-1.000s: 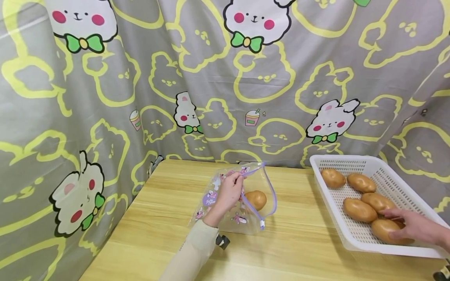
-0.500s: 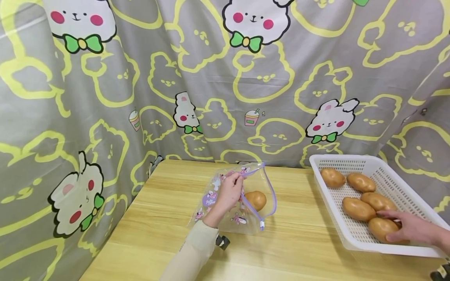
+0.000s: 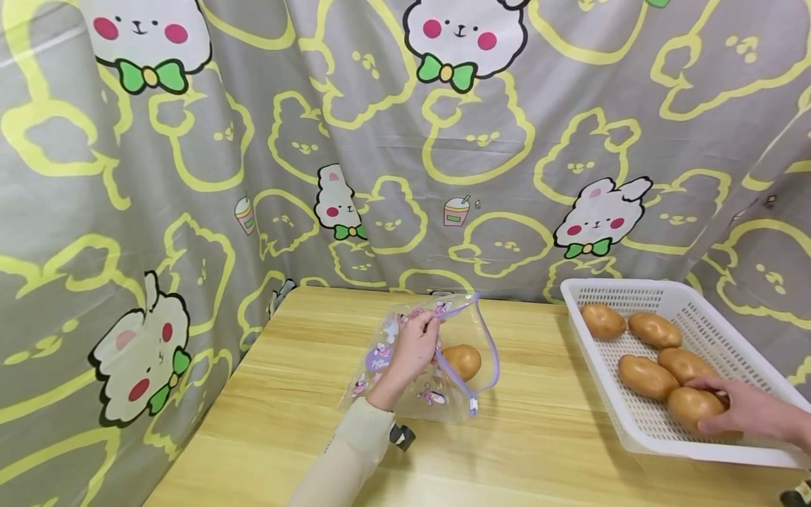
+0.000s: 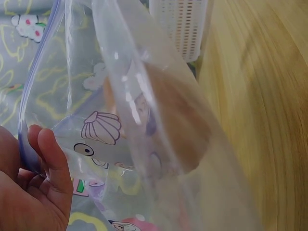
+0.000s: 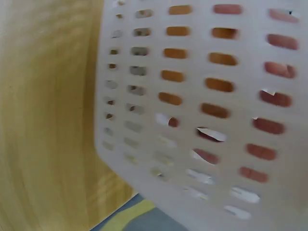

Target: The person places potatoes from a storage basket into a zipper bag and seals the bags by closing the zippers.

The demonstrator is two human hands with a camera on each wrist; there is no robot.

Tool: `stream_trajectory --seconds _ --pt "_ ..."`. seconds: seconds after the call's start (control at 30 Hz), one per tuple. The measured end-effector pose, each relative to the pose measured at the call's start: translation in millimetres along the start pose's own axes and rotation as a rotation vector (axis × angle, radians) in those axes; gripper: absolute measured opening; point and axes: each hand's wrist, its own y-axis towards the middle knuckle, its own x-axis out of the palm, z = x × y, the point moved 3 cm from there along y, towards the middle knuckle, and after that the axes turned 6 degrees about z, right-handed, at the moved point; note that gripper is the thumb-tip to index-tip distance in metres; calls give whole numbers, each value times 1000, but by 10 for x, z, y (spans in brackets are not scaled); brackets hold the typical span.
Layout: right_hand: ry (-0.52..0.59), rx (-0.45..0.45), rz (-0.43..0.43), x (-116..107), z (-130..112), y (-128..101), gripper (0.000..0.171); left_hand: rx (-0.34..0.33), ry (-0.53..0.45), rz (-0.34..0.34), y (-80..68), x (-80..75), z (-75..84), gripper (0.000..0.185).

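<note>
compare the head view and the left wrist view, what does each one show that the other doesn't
Only the head view shows the right hand gripping a potato in the white basket, with four more potatoes beside it, and the rabbit-print curtain in full.

Only the left wrist view shows, close up, the shell print on the bag and the left fingers pinching its purple zip edge.

Both show the left hand holding the clear bag open, one potato inside, the wooden table and part of the basket.
</note>
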Motion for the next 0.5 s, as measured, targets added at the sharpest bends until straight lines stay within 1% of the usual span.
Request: stream_trajectory --seconds 0.03,0.07,0.1,0.17,0.27,0.3,0.4,0.5 --pt "-1 -7 14 -11 -13 1 59 -5 -2 0 0 -1 1 23" --pt "13 -43 48 -21 -24 1 59 -7 -2 0 1 -1 2 23" --pt "17 -54 58 -33 -35 2 60 -9 -3 1 2 -1 2 23" --pt "57 -94 91 -63 -75 5 61 -12 -8 2 5 1 0 23" --pt "50 -22 47 -145 -167 45 67 -10 -12 0 10 7 0 23" --pt "33 25 13 -177 -209 61 69 -10 -16 -2 11 9 0 23" --pt "-25 104 -28 -271 -339 103 75 -13 -22 -7 12 14 -2 23" --pt "-12 95 -17 -326 -466 130 77 -11 -28 -7 9 16 -5 23"
